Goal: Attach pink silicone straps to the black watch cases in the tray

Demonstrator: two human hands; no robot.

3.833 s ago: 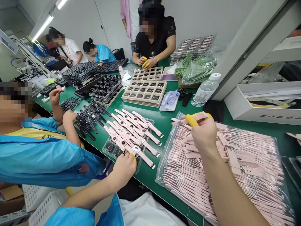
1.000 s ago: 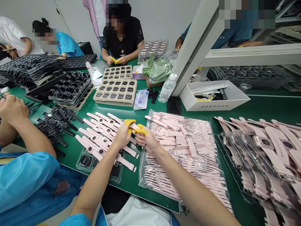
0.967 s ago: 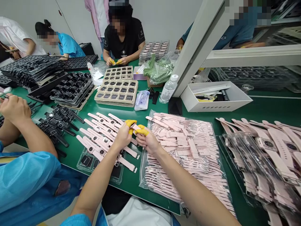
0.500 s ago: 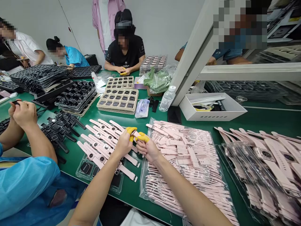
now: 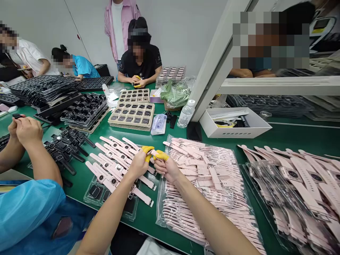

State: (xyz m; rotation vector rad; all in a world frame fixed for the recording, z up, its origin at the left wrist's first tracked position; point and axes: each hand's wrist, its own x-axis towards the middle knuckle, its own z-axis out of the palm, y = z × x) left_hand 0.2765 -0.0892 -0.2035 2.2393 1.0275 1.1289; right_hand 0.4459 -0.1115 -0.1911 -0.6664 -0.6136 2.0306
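- Head camera, and a short stretch of pink watch strap (image 5: 153, 152) shows between the two hands, held up above the gap dividing the laid-out watches from the bag; the fingers hide the rest.
- Left hand (image 5: 139, 163) pinches one end, yellow finger covers (image 5: 148, 149) on its tips!
- Right hand (image 5: 167, 167) grips the other, fingers curled, yellow at the tips too.
- Just left, pink smartwatches (image 5: 113, 181) lie slantwise in rows over a clear tray (image 5: 89, 195).
- Over on the right, a clear plastic bag (image 5: 160, 212) packed with pink straps, loose ones (image 5: 212, 175) strewn on top.
- Farther right, stacked trays of pink watches (image 5: 293, 174).
- Beyond the hands: tissue pack (image 5: 158, 124), water bottle (image 5: 186, 115), white box (image 5: 236, 131).
- Far left, a co-worker's hands (image 5: 29, 131) near black watches (image 5: 62, 156).
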